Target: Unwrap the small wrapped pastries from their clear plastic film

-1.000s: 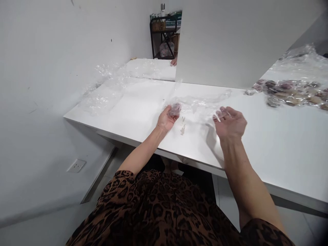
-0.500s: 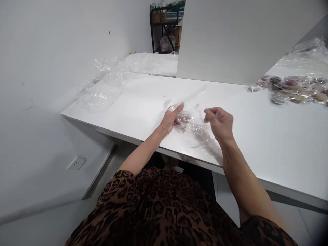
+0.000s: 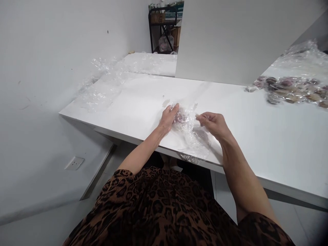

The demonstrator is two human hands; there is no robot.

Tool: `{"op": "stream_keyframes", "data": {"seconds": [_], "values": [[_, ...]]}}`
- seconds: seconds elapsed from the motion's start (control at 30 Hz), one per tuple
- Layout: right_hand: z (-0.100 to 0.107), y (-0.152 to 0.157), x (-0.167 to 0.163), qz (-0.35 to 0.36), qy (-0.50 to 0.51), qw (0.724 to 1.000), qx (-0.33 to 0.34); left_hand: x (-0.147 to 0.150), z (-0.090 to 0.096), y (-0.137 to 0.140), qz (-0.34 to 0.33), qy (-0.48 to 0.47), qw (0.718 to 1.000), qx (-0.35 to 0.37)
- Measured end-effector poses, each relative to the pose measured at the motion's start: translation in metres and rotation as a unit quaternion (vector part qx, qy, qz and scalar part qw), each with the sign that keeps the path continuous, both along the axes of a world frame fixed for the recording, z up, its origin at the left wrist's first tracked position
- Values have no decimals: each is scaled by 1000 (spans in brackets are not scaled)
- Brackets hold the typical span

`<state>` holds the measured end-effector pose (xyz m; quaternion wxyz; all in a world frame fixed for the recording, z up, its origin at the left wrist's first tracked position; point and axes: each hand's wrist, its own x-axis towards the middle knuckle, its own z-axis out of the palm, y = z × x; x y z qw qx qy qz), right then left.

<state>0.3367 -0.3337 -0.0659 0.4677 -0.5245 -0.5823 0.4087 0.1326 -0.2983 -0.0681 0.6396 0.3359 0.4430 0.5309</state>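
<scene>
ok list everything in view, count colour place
table: one, white, centre
panel: one, pale, behind table
farther tabletop: one, white, left of panel
loaded rack: one, black, back
wall: one, whitish, left
socket: one, white, lower left
crumpled film: count unclear, clear, table's left
wrapped pieces: several, purple and tan, far right
wrapped item: one, purplish, front centre
loose film: count unclear, clear, table's near edge
garment: one, brown, bottom
left hand: one, bare, on wrapped item
right hand: one, bare, right of item

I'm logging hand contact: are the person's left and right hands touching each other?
Apart. The head view shows a plain gap between left hand and right hand, with crumpled plastic wrap between them.
</scene>
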Motion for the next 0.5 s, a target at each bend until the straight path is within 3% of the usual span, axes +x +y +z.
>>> {"op": "stream_keyframes", "data": {"seconds": [0.2, 0.33, 0.5], "values": [[8, 6, 2, -70, 198, 977, 49, -2, -3, 4, 30, 14, 999, -16], [9, 8, -1, -74, 205, 974, 59, -3, -4, -1, 58, 107, 989, 88], [22, 6, -12, -28, 218, 973, 71, 0, -6, -11, -31, 202, 966, 158]]}}
